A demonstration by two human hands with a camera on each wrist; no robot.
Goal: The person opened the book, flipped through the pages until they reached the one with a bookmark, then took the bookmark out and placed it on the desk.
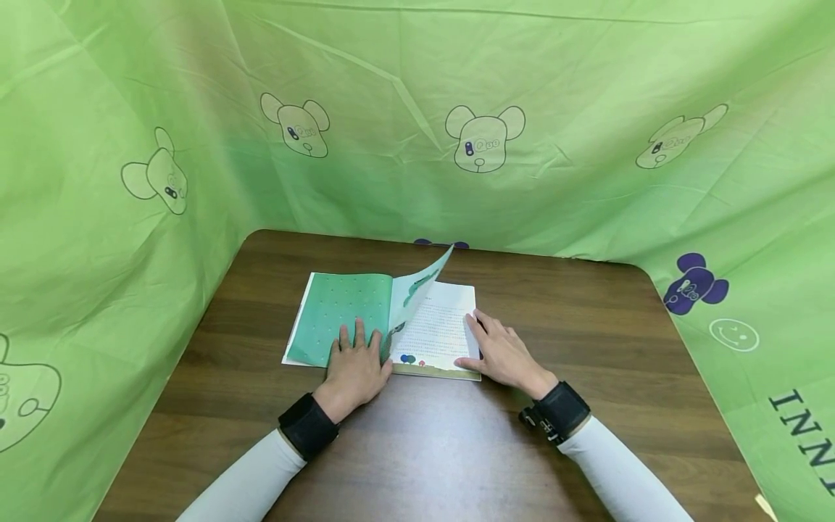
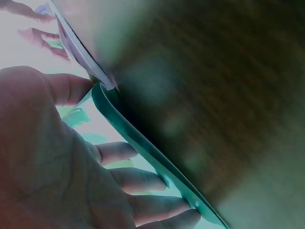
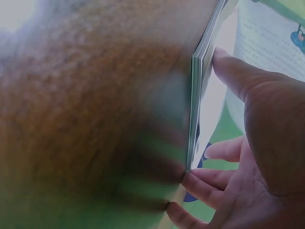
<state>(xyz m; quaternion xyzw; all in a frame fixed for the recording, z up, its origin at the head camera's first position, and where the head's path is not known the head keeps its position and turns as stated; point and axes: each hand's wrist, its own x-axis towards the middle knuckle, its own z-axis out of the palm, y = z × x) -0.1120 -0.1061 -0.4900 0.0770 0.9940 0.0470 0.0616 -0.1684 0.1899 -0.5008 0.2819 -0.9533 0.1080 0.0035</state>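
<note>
A book (image 1: 433, 330) lies spread on the table, printed text and small drawn trees on its right page. Its left side shows a green dotted sheet (image 1: 352, 297). Near the fold, one loose page (image 1: 420, 283) stands raised, slanting up to the right. My left hand (image 1: 355, 370) rests on the lower part of the green sheet with fingers spread, thumb by the fold. At the book's right edge is my right hand (image 1: 505, 351); its thumb touches the text page, as the right wrist view shows, while the other fingers lie along the edge.
The brown wooden table (image 1: 587, 326) has rounded far corners. Behind and beside it hangs a green cloth (image 1: 391, 181) printed with bear heads. Black bands (image 1: 306, 426) sit on both wrists.
</note>
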